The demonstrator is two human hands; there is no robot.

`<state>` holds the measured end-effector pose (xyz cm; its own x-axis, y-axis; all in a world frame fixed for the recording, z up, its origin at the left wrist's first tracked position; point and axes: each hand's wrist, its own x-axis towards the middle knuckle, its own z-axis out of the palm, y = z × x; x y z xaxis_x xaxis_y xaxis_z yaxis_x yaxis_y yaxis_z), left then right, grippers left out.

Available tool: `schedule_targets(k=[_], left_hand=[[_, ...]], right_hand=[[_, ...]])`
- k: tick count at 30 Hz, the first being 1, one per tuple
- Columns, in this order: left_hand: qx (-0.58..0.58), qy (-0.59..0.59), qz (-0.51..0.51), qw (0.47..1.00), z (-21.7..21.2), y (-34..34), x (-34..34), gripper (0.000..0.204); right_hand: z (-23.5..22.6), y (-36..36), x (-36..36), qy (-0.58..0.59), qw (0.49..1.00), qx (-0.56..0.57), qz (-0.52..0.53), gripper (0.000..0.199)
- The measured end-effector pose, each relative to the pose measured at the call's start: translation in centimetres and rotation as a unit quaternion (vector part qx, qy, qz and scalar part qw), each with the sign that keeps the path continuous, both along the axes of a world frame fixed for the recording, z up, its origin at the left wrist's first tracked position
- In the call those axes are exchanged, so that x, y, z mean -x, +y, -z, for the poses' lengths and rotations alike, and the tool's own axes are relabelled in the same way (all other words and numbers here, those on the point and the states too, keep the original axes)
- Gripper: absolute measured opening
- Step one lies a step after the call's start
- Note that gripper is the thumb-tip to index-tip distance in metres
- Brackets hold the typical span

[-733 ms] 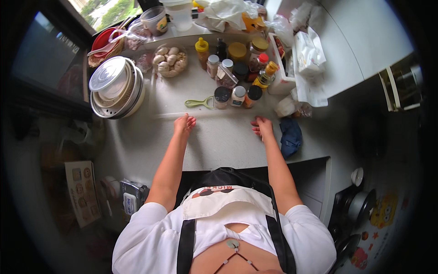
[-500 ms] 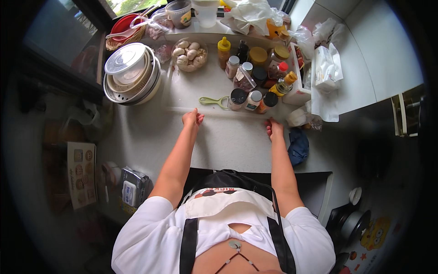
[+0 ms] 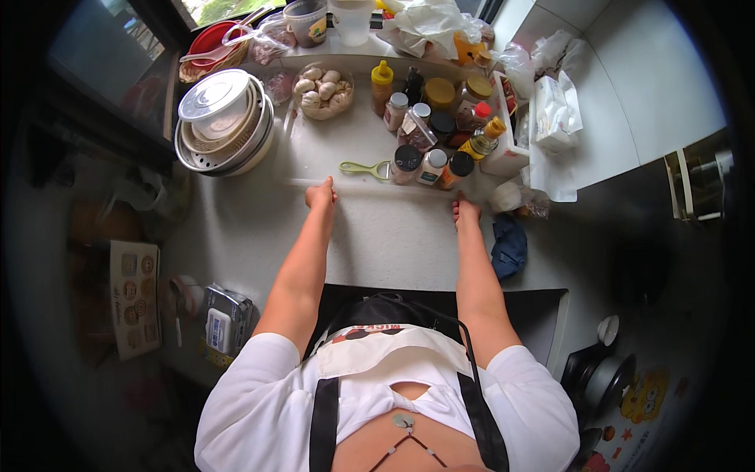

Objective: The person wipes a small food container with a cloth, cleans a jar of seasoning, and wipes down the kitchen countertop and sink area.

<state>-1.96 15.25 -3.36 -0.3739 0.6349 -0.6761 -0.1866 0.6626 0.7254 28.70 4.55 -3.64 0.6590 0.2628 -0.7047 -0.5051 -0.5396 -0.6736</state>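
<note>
A white cutting board [image 3: 393,228] lies flat on the pale counter in front of me. My left hand [image 3: 320,193] is at its far left edge with the fingers curled over the rim. My right hand [image 3: 465,208] grips the far right corner the same way. A green-handled peeler [image 3: 358,167] lies just beyond the board's far edge, close to my left hand. Several spice jars and bottles [image 3: 429,134] stand right behind the board between my hands.
Stacked metal bowls with a lid [image 3: 224,122] sit at the far left. A bowl of mushrooms [image 3: 321,90] and a yellow squeeze bottle [image 3: 381,82] stand at the back. A blue cloth [image 3: 510,245] lies right of the board, beside a white bin [image 3: 507,157].
Both hands lay flat with spread fingers on the board; now they sit slightly farther out at its far edge with fingers curled. The view has shifted a little.
</note>
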Motion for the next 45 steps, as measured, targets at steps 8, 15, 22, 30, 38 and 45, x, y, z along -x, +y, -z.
schedule_targets(k=[8, 15, 22, 30, 38, 45], left_hand=[[-0.005, -0.002, 0.002, 1.000, 0.1, 0.2, -0.1, 0.025], [0.019, 0.001, -0.010, 1.000, -0.7, 0.1, -0.1, 0.025], [-0.007, -0.027, -0.021, 0.999, -0.2, -0.1, -0.1, 0.024], [0.033, -0.115, -0.029, 0.992, -0.2, 0.8, 0.6, 0.022], [0.010, -0.153, -0.028, 0.988, 0.7, 0.8, 0.9, 0.021], [0.007, -0.166, -0.040, 0.985, 1.0, 0.8, 0.4, 0.022]], right_hand=[[-0.3, 0.4, 0.3, -0.011, 0.999, 0.009, 0.039, 0.024], [-1.5, 0.7, 1.0, -0.031, 0.997, 0.046, 0.044, 0.025], [-0.4, 0.6, 0.6, -0.056, 0.997, 0.047, 0.030, 0.025], [0.8, 0.6, -0.2, 0.047, 0.995, -0.013, 0.085, 0.025], [0.7, 0.3, -0.5, 0.122, 0.985, -0.077, 0.093, 0.029], [0.8, 0.5, -0.6, 0.086, 0.996, -0.030, 0.025, 0.035]])
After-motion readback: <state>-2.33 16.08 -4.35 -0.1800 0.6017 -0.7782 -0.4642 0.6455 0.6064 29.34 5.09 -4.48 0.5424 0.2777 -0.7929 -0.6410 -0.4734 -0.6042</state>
